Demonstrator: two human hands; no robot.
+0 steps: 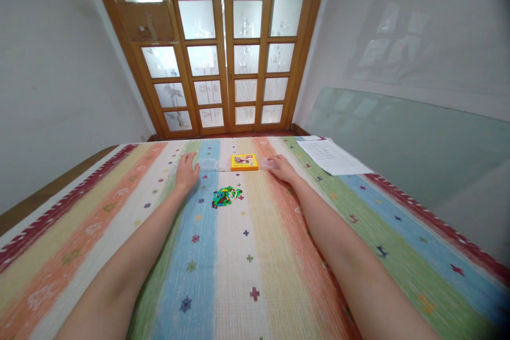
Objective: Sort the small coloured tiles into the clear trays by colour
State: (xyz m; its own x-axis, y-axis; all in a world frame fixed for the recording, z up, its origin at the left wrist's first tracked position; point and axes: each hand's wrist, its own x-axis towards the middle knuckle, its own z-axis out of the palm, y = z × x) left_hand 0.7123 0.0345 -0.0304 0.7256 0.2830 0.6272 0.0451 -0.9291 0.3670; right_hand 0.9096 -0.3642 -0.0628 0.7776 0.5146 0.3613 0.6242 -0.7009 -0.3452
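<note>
My left hand [187,171] rests on the striped cloth, thumb and fingers apart, at the left end of a clear plastic container [209,164]. On the other side, my right hand [283,169] has its fingers closed on a small clear plastic piece [266,163]; its exact shape is hard to make out. Between the two hands lies a flat yellow box [244,167] with a printed picture on top. Nearer to me is a loose pile of small toy building bricks [225,197], mostly green with blue, yellow, white and dark ones.
A striped, patterned tablecloth [235,276] covers the table. White printed sheets [334,157] lie at the far right. Beyond the far edge stand wooden doors [223,58] with glass panes. A pale green panel [398,138] leans along the right wall.
</note>
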